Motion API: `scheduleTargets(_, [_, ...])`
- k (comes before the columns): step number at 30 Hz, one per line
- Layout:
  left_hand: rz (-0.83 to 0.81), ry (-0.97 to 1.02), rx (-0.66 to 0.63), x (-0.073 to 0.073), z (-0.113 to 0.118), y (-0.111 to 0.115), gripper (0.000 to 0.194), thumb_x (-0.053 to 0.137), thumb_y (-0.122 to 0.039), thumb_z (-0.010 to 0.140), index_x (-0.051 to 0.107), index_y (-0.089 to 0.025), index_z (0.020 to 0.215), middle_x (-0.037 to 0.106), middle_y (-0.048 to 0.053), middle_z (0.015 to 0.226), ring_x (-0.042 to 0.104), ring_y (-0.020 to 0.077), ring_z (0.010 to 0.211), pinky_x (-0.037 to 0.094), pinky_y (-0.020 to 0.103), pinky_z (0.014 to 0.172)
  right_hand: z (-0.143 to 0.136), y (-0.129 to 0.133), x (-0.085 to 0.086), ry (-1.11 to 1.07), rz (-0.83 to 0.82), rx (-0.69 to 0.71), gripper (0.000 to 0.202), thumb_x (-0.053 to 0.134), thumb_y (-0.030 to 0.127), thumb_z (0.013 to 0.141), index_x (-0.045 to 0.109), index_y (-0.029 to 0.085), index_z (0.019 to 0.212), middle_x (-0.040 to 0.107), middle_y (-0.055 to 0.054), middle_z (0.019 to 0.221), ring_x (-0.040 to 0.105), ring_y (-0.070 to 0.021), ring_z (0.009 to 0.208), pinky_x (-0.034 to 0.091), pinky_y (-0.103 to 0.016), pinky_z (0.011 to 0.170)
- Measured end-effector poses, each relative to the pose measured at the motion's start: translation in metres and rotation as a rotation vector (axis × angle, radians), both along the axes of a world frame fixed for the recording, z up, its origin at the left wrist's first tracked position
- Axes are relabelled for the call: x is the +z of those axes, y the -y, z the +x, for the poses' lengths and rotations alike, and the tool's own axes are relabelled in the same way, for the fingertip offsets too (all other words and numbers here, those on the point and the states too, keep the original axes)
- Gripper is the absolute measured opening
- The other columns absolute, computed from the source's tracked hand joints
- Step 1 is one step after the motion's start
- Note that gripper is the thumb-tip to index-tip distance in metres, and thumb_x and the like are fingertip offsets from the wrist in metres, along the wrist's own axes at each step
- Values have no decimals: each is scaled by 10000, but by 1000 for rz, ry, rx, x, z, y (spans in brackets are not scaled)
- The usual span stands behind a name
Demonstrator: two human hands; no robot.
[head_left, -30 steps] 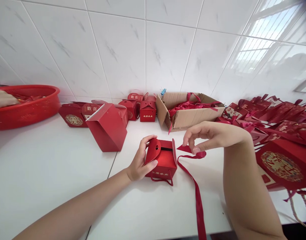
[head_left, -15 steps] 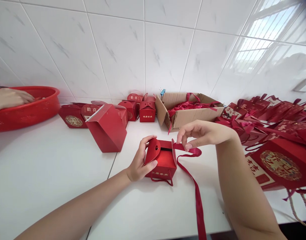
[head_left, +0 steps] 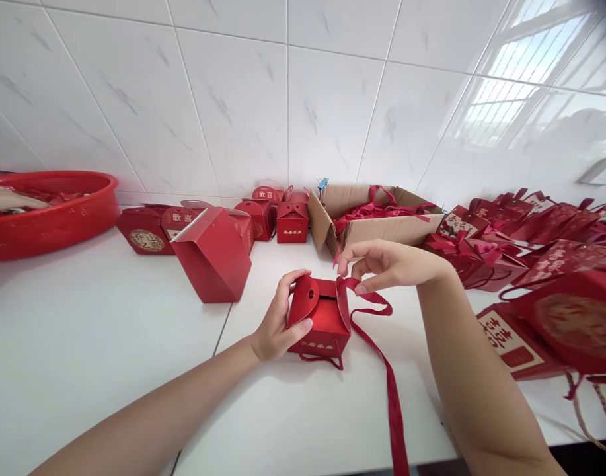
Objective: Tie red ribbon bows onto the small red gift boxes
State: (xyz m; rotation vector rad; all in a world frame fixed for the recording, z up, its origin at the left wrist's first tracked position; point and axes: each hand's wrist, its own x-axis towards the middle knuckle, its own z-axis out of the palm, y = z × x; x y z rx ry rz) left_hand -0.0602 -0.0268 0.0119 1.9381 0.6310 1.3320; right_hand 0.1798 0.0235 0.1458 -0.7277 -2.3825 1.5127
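The ribbon (head_left: 393, 390) trails over the near part of the table (head_left: 263, 423) to the frame's edge, its long tail slack, so it puts little pull on the end beside the box (head_left: 327, 327). The box sits upright in the middle of the near area, its cord (head_left: 322, 359) drooping at the near side, out from under the fingers.

The left hand (head_left: 277, 330) grips the box from the left, thumb near and fingers far, which seems meant to steady it against a push from the right. The left flap (head_left: 300, 301) leans inward, its hole uncovered; the right flap (head_left: 343, 304) stands up with a dark slot between them.

The right hand (head_left: 392, 264) pinches the ribbon close to its end, at the upper edge of the right flap. That short hold probably gives more control of soft cloth; whether the end is through a hole cannot be told.

To the left, farther back, stands a tall box (head_left: 218, 258). On the right, ribboned boxes lie crowded together, apparently grouped out of the hands' way. Toward the wall, small boxes (head_left: 292, 228) stand beside an open carton (head_left: 392, 231) of ribbons, within reach. At far left, another person's arm (head_left: 8, 198) reaches into a tub (head_left: 69, 225).
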Motion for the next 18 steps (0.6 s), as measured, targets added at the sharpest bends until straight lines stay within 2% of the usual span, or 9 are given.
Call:
scheduleTargets(3, [-1,-5,-1,1,0,0,642,543,-380,823,263,-222,1378,328,127,1390,401,290,1189,368,442,993,0,2,2,30,0,-21,301,684,240,771,575,176,1044,597,-61,1037,581,-105,758,503,-257,658])
scheduleTargets(8, [7,-9,4,1,0,1,635,531,-382,831,256,-216,1378,320,129,1397,396,288,1187,361,447,994,-1,4,6,111,50,-13,199,674,247,758,641,146,926,657,-48,887,625,-152,817,512,-283,720])
scheduleTargets(18, [1,-18,6,3,0,2,625,524,-385,834,256,-217,1373,327,125,1381,417,269,1138,378,430,969,1,3,6,186,142,-40,224,624,255,771,702,173,963,708,-43,891,649,-154,781,521,-279,715])
